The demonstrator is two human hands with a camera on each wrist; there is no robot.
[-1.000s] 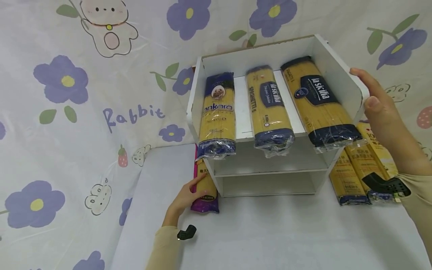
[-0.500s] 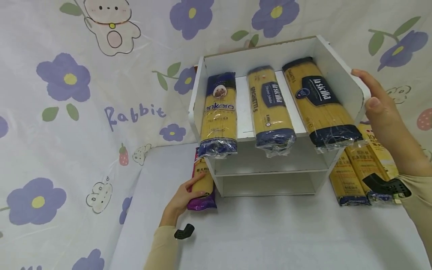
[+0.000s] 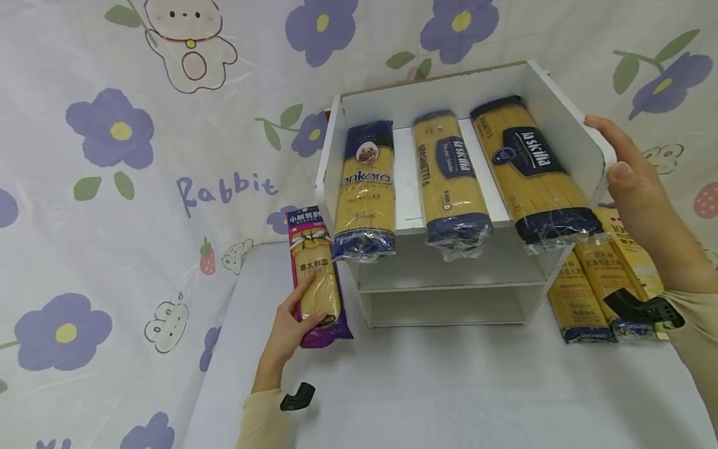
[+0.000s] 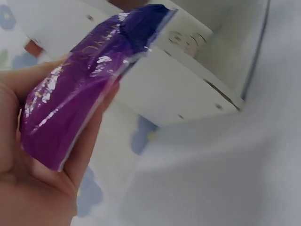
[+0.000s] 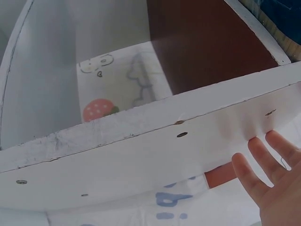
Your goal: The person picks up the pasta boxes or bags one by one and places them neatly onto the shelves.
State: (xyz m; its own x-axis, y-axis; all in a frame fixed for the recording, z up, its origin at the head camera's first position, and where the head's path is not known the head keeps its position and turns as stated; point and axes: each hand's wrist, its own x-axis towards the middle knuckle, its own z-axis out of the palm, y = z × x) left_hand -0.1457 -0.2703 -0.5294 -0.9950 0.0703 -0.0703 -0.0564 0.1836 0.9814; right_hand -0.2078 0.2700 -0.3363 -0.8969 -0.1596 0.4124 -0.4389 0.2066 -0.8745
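Note:
My left hand (image 3: 288, 327) grips a purple spaghetti pack (image 3: 316, 277) by its lower end, just left of a white shelf unit (image 3: 561, 125). Seen from the left wrist, the purple pack (image 4: 75, 103) lies across my palm (image 4: 28, 188), with the shelf's side wall (image 4: 174, 89) behind it. My right hand (image 3: 628, 168) rests with straight fingers on the shelf's right side panel. From the right wrist, its fingers (image 5: 263, 176) lie flat on the panel (image 5: 141, 155). On the top shelf lie an Ankara pack (image 3: 364, 187) and two La Sicilia packs (image 3: 451, 181) (image 3: 530, 168).
Several yellow spaghetti packs (image 3: 589, 290) lie on the white table (image 3: 449, 386) to the right of the shelf. The lower shelf compartments (image 3: 449, 305) hold nothing that shows. A flower-printed sheet (image 3: 112, 187) hangs behind and to the left.
My left hand has drawn the purple pack out from beside the shelf, leftward and up, so its printed top end now shows. The right hand has stayed on the side panel.

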